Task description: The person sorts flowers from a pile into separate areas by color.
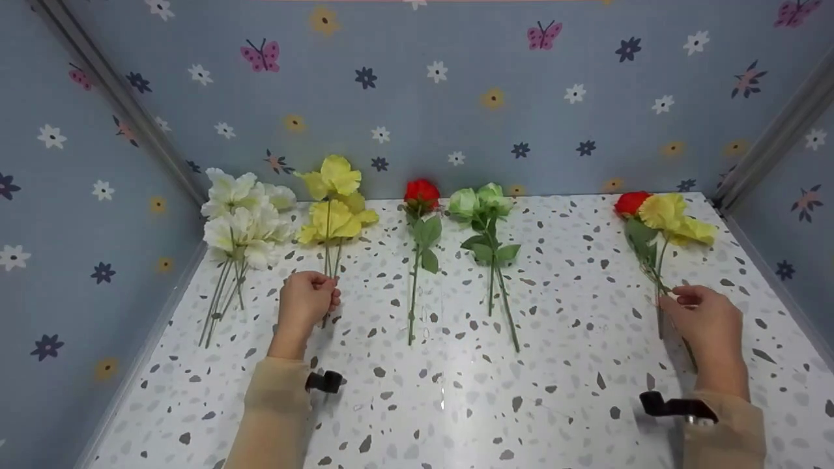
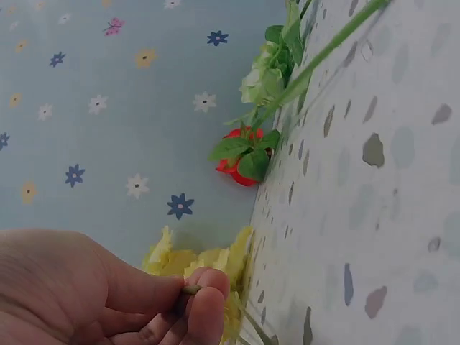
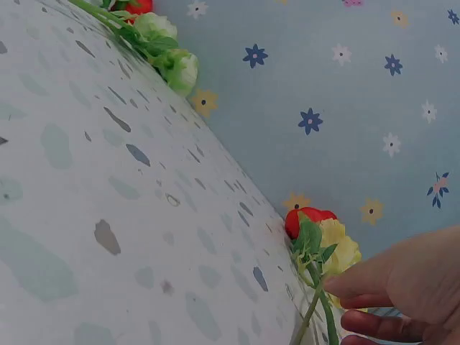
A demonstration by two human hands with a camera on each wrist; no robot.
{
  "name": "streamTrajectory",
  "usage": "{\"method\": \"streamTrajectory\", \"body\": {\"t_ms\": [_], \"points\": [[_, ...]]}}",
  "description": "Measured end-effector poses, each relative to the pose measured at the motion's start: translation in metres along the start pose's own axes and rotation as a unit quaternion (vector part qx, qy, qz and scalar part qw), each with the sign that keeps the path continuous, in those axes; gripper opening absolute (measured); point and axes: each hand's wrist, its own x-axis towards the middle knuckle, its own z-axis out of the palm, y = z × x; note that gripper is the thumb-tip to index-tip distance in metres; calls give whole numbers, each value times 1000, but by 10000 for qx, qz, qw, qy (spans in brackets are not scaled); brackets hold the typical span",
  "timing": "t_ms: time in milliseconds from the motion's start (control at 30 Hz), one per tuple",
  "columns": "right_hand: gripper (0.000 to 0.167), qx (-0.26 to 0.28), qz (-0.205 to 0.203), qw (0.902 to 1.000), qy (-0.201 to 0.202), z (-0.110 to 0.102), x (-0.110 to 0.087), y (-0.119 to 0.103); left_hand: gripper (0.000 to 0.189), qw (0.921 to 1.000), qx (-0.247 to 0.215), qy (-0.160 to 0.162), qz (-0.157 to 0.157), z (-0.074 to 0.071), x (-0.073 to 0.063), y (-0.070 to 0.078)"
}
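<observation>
My left hand [image 1: 307,301] pinches the thin stem of a yellow flower [image 1: 337,174] between thumb and fingertips; its bloom stands over other yellow flowers [image 1: 332,221]. In the left wrist view, a short bit of stem [image 2: 191,290] shows between the fingertips of the left hand [image 2: 129,295]. At the right, my right hand [image 1: 707,322] is at the stems of a red rose [image 1: 631,203] and yellow flowers [image 1: 664,212]. The right wrist view shows the thumb of the right hand [image 3: 402,287] against the crossing stems [image 3: 315,298], its other fingers apart from the thumb.
White flowers [image 1: 241,221] lie at the far left. A single red rose [image 1: 422,194] and pale green roses [image 1: 482,203] lie in the middle, stems toward me. A patterned blue wall [image 1: 417,98] borders the speckled white table [image 1: 456,404] at the back and sides.
</observation>
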Motion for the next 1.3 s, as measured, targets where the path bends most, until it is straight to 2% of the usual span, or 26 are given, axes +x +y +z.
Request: {"method": "streamTrajectory", "body": {"t_ms": [200,400,700,867,900,1000,1033,1100,1133,1233,1267,1300], "points": [[53,-36,273,9996,-113,-1,2,9,23,9988,458,-135,-112,3,6,-12],[45,-54,427,9990,-137,-1,4,8,23,9953,965,-95,86,0,5,-13],[42,-47,210,9984,-521,-5,3,6,17,9898,1396,63,291,-2,3,-13],[49,422,293,9960,-732,-8,3,2,29,9871,1546,165,373,0,11,-19],[51,537,329,9951,-760,-9,3,1,30,9866,1561,199,438,2,17,-26],[56,815,480,9921,-824,-12,3,-1,30,9857,1592,227,502,3,20,-28],[57,870,527,9913,-837,-12,3,-2,31,9868,1480,214,617,3,24,-35],[59,957,638,9897,-855,-14,3,-3,29,9860,1493,269,687,3,22,-32],[59,985,661,9892,-863,-14,3,-4,29,9864,1482,261,660,2,15,-24],[61,1112,759,9872,-855,-16,3,-6,27,9873,1409,308,670,2,9,-17],[61,1189,795,9860,-855,-16,3,-7,24,9874,1463,284,539,1,0,-3],[61,1267,808,9849,-854,-16,2,-9,24,9881,1408,278,544,1,-1,-1]]}}
